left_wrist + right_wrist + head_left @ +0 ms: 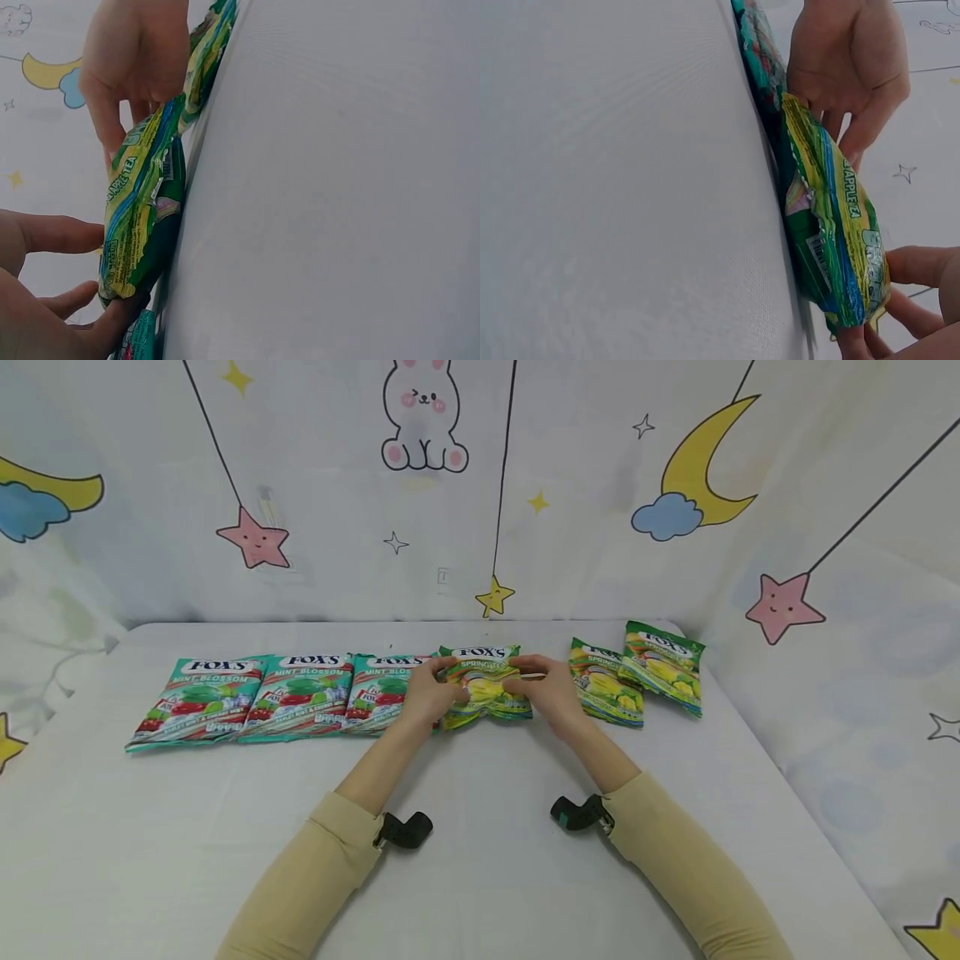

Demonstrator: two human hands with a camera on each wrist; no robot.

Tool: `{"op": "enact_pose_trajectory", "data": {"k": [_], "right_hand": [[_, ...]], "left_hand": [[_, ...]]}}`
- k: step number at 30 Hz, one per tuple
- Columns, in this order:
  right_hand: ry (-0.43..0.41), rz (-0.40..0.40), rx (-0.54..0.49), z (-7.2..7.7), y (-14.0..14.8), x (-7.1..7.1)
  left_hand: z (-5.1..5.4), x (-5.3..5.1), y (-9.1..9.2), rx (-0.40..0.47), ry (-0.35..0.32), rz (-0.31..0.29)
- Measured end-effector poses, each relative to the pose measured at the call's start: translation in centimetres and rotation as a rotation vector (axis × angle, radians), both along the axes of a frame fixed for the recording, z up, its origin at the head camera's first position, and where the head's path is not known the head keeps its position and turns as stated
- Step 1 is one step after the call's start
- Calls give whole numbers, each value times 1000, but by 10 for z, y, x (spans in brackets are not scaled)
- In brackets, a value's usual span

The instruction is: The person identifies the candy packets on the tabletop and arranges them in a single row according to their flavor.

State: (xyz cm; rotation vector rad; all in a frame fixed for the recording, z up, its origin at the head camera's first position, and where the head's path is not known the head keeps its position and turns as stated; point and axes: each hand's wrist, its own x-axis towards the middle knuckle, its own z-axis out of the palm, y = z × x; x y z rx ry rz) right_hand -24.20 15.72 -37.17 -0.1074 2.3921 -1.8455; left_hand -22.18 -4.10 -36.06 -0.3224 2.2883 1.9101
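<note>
A green and yellow FOX'S candy bag lies between both hands in the head view. My left hand grips its left edge, thumb on the front, and my right hand grips the right edge the same way. In the left wrist view the bag appears edge-on, with the left fingers curled about its near end. The right wrist view shows the right fingers around the other end of the bag. Just left of it is a teal Mint Blossom candy bag, partly covered by the left hand.
Two more teal bags, one in the middle and one farthest left, continue the row. To the right, a green and yellow bag is overlapped by another. A white cloth covers the table; a patterned curtain hangs behind.
</note>
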Motion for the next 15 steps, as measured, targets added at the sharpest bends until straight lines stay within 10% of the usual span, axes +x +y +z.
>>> {"op": "enact_pose_trajectory", "data": {"k": [15], "right_hand": [[9,-19,68,-12,0,0]], "left_hand": [[-4,1,-5,-36,20,-44]]}}
